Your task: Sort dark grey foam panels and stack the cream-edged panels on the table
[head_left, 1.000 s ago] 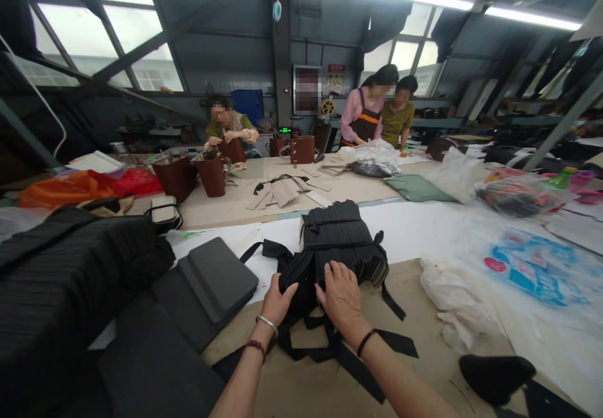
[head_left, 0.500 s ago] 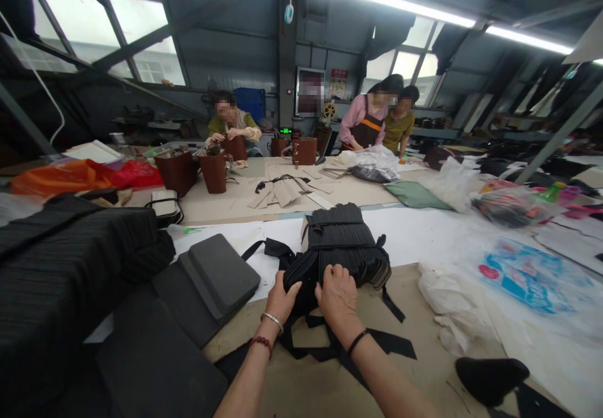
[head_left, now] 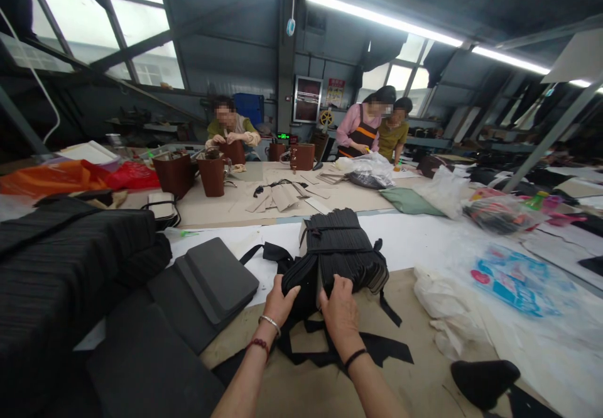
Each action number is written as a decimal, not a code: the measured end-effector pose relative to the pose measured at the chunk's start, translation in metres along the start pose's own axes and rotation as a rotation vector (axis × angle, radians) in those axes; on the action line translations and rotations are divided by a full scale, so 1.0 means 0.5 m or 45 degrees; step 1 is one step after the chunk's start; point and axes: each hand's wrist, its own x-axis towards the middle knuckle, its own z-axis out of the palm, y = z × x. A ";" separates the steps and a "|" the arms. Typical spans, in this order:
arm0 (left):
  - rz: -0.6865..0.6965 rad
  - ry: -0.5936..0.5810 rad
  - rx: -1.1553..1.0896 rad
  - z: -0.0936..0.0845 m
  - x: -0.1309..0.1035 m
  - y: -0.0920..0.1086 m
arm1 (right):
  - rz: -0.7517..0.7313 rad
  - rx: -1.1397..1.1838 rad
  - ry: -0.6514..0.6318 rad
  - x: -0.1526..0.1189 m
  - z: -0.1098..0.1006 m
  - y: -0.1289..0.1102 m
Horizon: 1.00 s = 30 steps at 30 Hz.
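A tied bundle of thin black pieces [head_left: 340,246] lies on the table in front of me, with black straps [head_left: 358,346] trailing from it toward me. My left hand [head_left: 278,303] grips the near left part of the bundle. My right hand [head_left: 340,312] has its fingers curled over the near edge of the stack, and a narrow gap shows between the two parts. Both wrists wear bracelets.
Dark foam pads [head_left: 207,283] and a black pleated heap [head_left: 61,267] lie to my left. White plastic bags [head_left: 447,311] and a blue printed bag [head_left: 522,280] lie at right. Brown leather bags [head_left: 211,176] stand further back. Three people work at the far side of the table.
My right hand went from lying flat on the stack to curling its fingers over the near edge. A gap opened in the bundle between my hands. The view tilted slightly.
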 end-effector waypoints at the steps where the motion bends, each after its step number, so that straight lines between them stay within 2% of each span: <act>1: -0.002 -0.002 -0.004 0.000 -0.002 0.002 | 0.025 -0.010 -0.030 0.001 -0.001 -0.002; 7: 0.023 -0.003 0.000 0.009 -0.014 0.009 | 0.236 0.096 -0.334 0.020 0.015 -0.047; 9: -0.004 -0.010 0.034 0.017 -0.017 0.011 | 0.313 0.141 -0.369 0.028 0.023 -0.049; 14: 0.005 0.033 0.142 0.063 -0.027 0.037 | 0.248 0.221 -0.355 0.041 0.027 -0.010; 18: 0.019 -0.056 0.282 0.106 -0.040 0.066 | 0.202 0.289 -0.356 0.038 0.012 0.030; 23: 0.046 -0.022 0.412 0.135 -0.040 0.078 | 0.162 0.325 -0.338 0.004 -0.019 0.056; 30: 0.056 -0.047 0.415 0.135 -0.038 0.092 | 0.171 0.278 -0.404 -0.077 -0.065 0.085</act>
